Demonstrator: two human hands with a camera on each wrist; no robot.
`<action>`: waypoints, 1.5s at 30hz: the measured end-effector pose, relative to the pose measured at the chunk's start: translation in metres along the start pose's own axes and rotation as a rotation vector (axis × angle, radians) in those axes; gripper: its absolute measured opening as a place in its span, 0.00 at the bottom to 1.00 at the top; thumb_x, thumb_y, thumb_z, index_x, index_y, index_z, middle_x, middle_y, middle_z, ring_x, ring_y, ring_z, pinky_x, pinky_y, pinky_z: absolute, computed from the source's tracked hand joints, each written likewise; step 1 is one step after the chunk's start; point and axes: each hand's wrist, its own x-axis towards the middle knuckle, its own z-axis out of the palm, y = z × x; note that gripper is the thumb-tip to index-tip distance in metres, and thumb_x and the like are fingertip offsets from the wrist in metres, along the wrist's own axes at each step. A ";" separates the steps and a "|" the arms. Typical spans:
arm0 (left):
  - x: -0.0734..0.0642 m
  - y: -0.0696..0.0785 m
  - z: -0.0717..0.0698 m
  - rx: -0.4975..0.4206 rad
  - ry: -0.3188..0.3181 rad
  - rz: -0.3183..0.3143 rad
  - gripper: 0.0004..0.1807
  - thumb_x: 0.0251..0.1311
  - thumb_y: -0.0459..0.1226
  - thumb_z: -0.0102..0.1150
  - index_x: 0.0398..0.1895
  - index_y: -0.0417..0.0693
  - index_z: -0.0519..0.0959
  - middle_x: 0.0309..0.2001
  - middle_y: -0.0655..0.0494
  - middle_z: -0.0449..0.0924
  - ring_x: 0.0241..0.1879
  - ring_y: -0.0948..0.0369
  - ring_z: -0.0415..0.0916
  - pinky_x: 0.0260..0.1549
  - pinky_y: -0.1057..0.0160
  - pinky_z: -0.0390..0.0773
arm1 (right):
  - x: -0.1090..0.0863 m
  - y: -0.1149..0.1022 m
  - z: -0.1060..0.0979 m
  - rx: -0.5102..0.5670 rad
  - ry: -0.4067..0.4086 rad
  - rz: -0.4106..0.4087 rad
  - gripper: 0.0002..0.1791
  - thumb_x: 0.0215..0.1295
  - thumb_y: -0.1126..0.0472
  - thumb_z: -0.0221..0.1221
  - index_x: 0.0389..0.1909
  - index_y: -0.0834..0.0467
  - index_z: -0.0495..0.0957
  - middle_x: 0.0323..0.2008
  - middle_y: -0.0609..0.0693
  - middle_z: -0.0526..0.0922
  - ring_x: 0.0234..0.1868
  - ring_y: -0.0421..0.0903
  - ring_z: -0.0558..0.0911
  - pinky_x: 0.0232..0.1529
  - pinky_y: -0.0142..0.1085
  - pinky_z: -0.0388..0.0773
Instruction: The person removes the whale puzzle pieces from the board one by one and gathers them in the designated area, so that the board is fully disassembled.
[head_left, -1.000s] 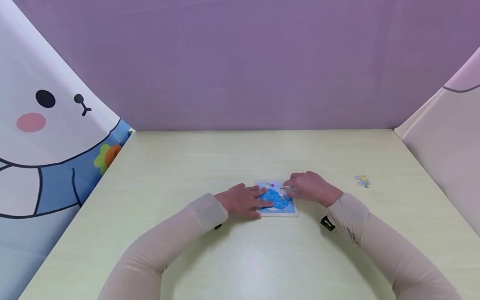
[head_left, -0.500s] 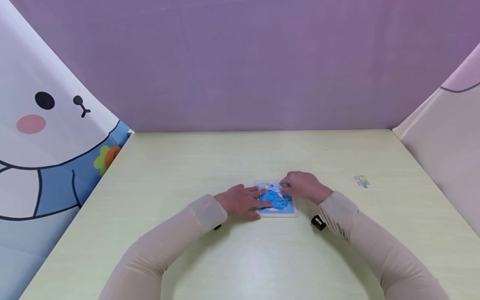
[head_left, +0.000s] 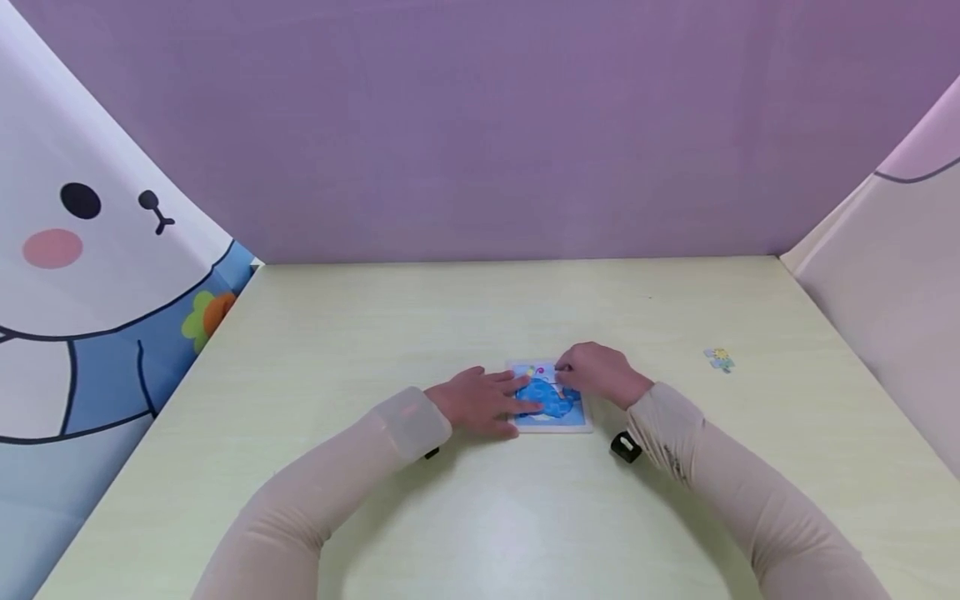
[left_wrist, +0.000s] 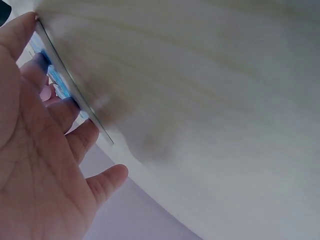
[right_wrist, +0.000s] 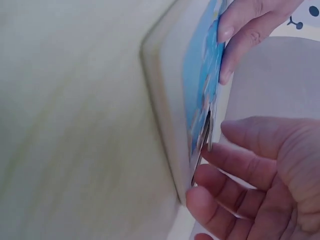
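Note:
A small jigsaw puzzle (head_left: pixel 557 421) with a blue picture in a pale frame lies mid-table. My left hand (head_left: pixel 480 402) rests on its left side, fingers spread, some on the picture; the left wrist view shows these fingers (left_wrist: pixel 65 114) along the board's edge. Over the puzzle's upper right corner, my right hand (head_left: pixel 597 372) has curled fingers. In the right wrist view, a thin puzzle piece (right_wrist: pixel 210 134) stands tilted between its thumb and index finger, at a dark gap in the picture. The fingers partly hide that corner.
To the right on the pale table (head_left: pixel 360 317) lie a few joined or touching puzzle pieces (head_left: pixel 721 360) with a yellow sun-like figure. A purple backdrop (head_left: pixel 480 133) rises behind the table's far edge. A cartoon-printed cloth (head_left: pixel 97 292) hangs at the left.
My right hand has moved left, further over the puzzle's upper right corner. The left hand stays spread on the puzzle. The head view has shifted slightly.

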 end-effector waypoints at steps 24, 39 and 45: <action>0.000 0.001 -0.003 0.016 -0.014 -0.008 0.31 0.68 0.59 0.41 0.74 0.76 0.51 0.76 0.63 0.40 0.74 0.59 0.39 0.67 0.46 0.53 | 0.001 -0.003 0.001 0.323 0.074 0.158 0.10 0.66 0.62 0.56 0.40 0.65 0.82 0.34 0.52 0.82 0.33 0.47 0.76 0.35 0.37 0.74; -0.003 0.000 -0.001 -0.041 -0.001 0.003 0.30 0.69 0.57 0.42 0.74 0.75 0.53 0.76 0.60 0.41 0.74 0.57 0.39 0.66 0.48 0.55 | -0.001 0.000 -0.005 0.402 0.144 0.176 0.10 0.63 0.62 0.59 0.38 0.64 0.84 0.31 0.50 0.84 0.33 0.45 0.78 0.37 0.38 0.75; -0.002 0.000 -0.001 -0.057 -0.012 0.002 0.31 0.69 0.57 0.42 0.74 0.75 0.52 0.76 0.60 0.40 0.75 0.57 0.37 0.67 0.47 0.53 | -0.004 0.005 -0.008 0.392 0.153 0.170 0.10 0.63 0.62 0.59 0.39 0.64 0.84 0.30 0.50 0.84 0.33 0.46 0.78 0.37 0.37 0.74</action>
